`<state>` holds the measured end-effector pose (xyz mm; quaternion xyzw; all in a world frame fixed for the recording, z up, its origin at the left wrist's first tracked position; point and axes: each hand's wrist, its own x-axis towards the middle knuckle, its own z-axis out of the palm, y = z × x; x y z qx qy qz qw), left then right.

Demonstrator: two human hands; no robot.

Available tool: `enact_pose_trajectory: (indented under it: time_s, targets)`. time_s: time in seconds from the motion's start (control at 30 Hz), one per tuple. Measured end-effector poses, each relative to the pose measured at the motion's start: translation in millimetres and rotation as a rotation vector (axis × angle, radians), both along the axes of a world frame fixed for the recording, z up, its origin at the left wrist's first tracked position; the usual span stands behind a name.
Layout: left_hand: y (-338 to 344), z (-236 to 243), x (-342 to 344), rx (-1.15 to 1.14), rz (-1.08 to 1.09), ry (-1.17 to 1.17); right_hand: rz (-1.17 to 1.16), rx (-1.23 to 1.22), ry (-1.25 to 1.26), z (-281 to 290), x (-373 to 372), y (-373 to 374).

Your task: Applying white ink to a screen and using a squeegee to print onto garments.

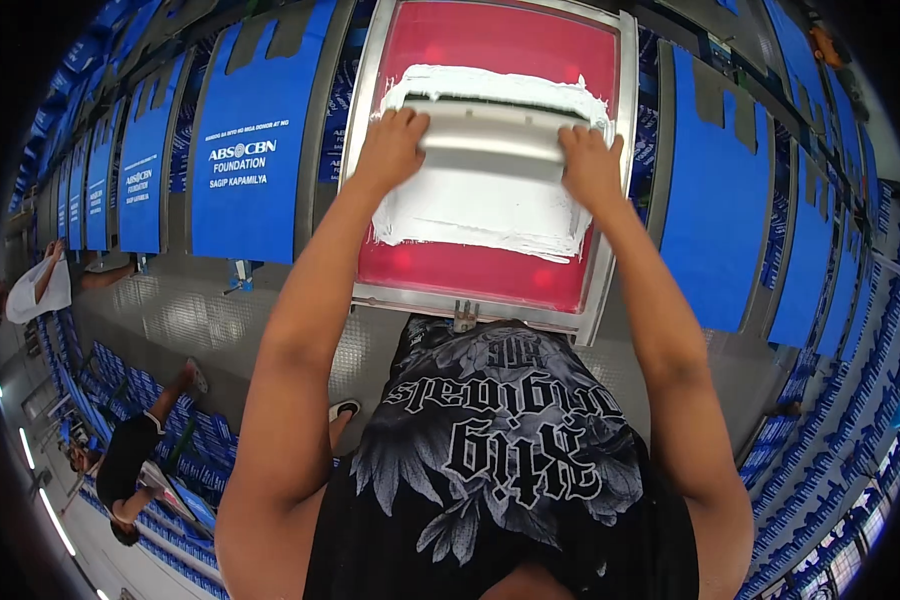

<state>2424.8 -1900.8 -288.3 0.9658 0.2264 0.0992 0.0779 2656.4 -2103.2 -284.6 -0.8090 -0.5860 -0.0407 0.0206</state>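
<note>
Blue bags line the long desk (170, 310), and we've got both hands, left (392, 148) and right (590, 165), clamped on the squeegee (495, 140), so we'd keep pressure even across the red screen (500, 40).

The metal frame (610, 240) is the landmark. Inside it, a ridge of white ink (490, 82) bars the far end, just beyond the wide squeegee (495, 135) gripped by both hands (392, 148). Nearer than the squeegee, the pink screen (470, 272) lies open to the frame's near rail. Left and right of the frame, blue bags (250, 140) lie flat on the table (170, 310), close beside it.
</note>
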Motion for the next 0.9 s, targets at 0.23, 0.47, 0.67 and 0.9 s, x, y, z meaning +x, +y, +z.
enact_pose_trajectory:
  time_s: [0.23, 0.47, 0.67, 0.9]
  targets:
    - [-103.3, 66.6, -103.0, -0.305, 0.026, 0.121, -0.046, -0.117, 0.427, 75.1, -93.2, -107.7]
    - [-35.2, 30.9, -38.6, -0.215, 0.119, 0.073, -0.074, -0.207, 0.216, 34.9, -33.3, -36.9]
    - [23.4, 61.0, 28.2, -0.220, 0.118, 0.215, -0.123, -0.309, 0.188, 59.2, 25.6, 21.7]
    - [-102.6, 36.2, -91.9, -0.303, 0.048, -0.007, -0.140, -0.252, 0.433, 57.1, -87.4, -97.5]
